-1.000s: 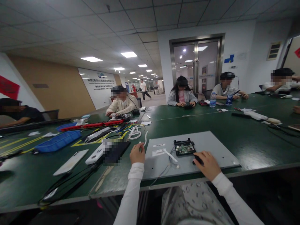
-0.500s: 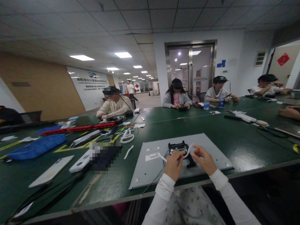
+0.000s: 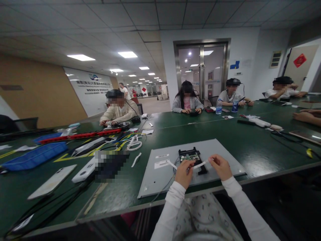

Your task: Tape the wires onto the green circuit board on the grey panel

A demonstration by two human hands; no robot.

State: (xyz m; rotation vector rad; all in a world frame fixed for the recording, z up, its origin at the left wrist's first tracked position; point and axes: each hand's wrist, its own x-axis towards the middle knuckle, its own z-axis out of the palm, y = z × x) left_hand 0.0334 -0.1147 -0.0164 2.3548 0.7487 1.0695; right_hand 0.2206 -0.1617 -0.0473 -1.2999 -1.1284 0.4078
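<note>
Above the grey metal panel (image 3: 220,150) at the green table's (image 3: 263,147) near edge: left hand (image 3: 185,173), fingers closed, pinching one end of a white strip (image 3: 200,164), possibly a flat ribbon cable. Right hand (image 3: 220,166), fingertips pressed together on the other end. Strip stretched between both hands, just over the small circuit board (image 3: 190,155) in its black frame.

A blue tray (image 3: 35,155) lies on the green table (image 3: 250,140). A white phone (image 3: 52,181) lies just in front of the tray. A long red bar (image 3: 82,135) runs behind the tray. A white cord (image 3: 134,144) lies to the tray's right. A water bottle (image 3: 219,106) stands far off to the tray's right.
</note>
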